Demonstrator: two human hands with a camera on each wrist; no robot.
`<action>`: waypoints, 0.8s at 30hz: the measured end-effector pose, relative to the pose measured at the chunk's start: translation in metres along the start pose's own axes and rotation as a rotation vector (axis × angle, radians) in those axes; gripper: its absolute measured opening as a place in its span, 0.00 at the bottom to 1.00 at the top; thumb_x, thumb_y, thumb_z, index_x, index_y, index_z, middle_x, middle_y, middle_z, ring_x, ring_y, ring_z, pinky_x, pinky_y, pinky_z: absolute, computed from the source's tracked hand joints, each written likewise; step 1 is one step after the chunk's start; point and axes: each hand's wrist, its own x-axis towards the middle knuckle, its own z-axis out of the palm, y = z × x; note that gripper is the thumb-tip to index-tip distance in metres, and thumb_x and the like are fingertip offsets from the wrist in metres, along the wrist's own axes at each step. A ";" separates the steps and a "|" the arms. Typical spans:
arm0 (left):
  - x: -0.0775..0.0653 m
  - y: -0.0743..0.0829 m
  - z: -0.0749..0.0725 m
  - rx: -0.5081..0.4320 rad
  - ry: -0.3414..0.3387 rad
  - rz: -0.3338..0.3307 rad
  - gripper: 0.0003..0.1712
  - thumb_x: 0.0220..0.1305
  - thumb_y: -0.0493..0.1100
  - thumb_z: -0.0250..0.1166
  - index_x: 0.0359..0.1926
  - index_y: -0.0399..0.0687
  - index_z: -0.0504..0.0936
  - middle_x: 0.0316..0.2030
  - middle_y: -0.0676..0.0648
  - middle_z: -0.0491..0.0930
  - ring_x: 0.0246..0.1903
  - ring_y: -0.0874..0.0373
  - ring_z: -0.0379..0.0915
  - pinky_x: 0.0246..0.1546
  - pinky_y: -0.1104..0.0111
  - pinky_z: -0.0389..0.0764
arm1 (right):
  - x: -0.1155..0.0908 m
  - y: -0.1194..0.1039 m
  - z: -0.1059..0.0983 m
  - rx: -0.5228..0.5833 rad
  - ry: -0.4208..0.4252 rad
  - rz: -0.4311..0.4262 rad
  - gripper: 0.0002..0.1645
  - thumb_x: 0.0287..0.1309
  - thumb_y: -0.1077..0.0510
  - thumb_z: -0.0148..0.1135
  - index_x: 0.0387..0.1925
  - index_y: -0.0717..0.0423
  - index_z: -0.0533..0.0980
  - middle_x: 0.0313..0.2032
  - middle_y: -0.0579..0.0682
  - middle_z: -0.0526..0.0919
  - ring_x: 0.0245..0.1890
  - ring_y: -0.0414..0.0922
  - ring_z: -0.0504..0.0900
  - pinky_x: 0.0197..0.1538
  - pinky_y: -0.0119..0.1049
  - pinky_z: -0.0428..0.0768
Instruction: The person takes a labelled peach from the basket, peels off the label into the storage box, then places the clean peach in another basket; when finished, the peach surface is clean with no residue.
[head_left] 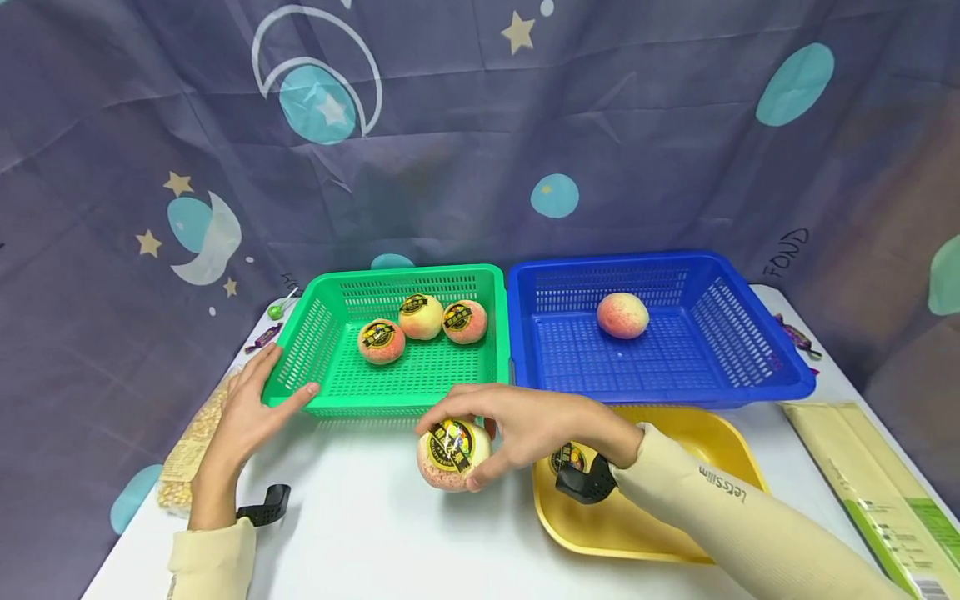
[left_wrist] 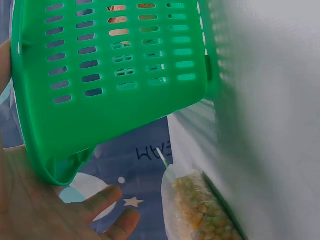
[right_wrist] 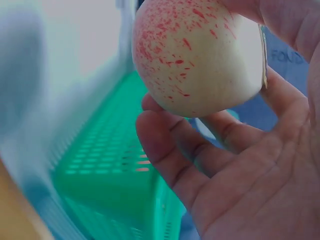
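In the head view, my right hand (head_left: 525, 421) grips a pale peach (head_left: 442, 467) with red speckles and a black label, above the white table in front of the baskets. The right wrist view shows the peach (right_wrist: 195, 65) between thumb and fingers. My left hand (head_left: 251, 408) is at the front left corner of the green basket (head_left: 341, 402), fingers extended and spread, with the basket's rim between thumb and fingers. Three labelled peaches (head_left: 382, 342) lie in the green basket. One peach (head_left: 623, 316) is in the blue basket (head_left: 660, 392); its visible side has no label.
A yellow tray (head_left: 570, 546) holds another labelled peach (head_left: 567, 460), partly hidden by my right wrist. Bags of kernels (head_left: 180, 471) and a long cream packet (head_left: 855, 467) lie at the table's sides. A lollipop (head_left: 276, 311) and wrapped candies (head_left: 264, 336) are near the back left.
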 end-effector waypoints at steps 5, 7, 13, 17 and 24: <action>-0.001 0.001 0.000 -0.003 0.021 0.022 0.53 0.64 0.62 0.68 0.80 0.47 0.54 0.81 0.39 0.47 0.76 0.26 0.39 0.64 0.25 0.47 | -0.004 0.005 0.010 -0.032 -0.021 0.001 0.43 0.51 0.59 0.77 0.69 0.42 0.70 0.59 0.43 0.77 0.55 0.36 0.73 0.53 0.31 0.78; -0.002 0.003 0.001 -0.021 0.068 0.056 0.52 0.62 0.59 0.70 0.79 0.47 0.58 0.80 0.40 0.50 0.77 0.28 0.38 0.65 0.25 0.44 | -0.005 0.009 0.014 -0.042 -0.030 0.015 0.43 0.51 0.60 0.77 0.69 0.43 0.71 0.59 0.44 0.77 0.55 0.35 0.73 0.57 0.30 0.77; -0.014 0.022 0.003 -0.147 0.286 0.277 0.37 0.53 0.40 0.77 0.66 0.45 0.78 0.70 0.40 0.71 0.74 0.40 0.51 0.69 0.35 0.47 | -0.005 0.021 0.026 -0.117 -0.063 0.062 0.41 0.51 0.61 0.77 0.67 0.46 0.72 0.59 0.47 0.78 0.56 0.36 0.76 0.59 0.28 0.76; -0.025 0.046 0.005 -0.212 0.274 0.464 0.29 0.48 0.30 0.78 0.54 0.44 0.86 0.57 0.40 0.82 0.63 0.55 0.67 0.67 0.62 0.60 | -0.004 0.029 0.032 -0.173 -0.078 0.099 0.41 0.51 0.60 0.78 0.67 0.45 0.73 0.59 0.46 0.78 0.55 0.35 0.75 0.58 0.28 0.76; -0.050 0.073 0.011 -0.226 -0.242 0.503 0.22 0.57 0.40 0.77 0.52 0.61 0.85 0.50 0.57 0.85 0.53 0.67 0.77 0.54 0.71 0.75 | 0.005 0.032 0.039 -0.229 -0.086 0.146 0.44 0.50 0.58 0.79 0.69 0.45 0.72 0.62 0.46 0.78 0.58 0.36 0.75 0.62 0.31 0.75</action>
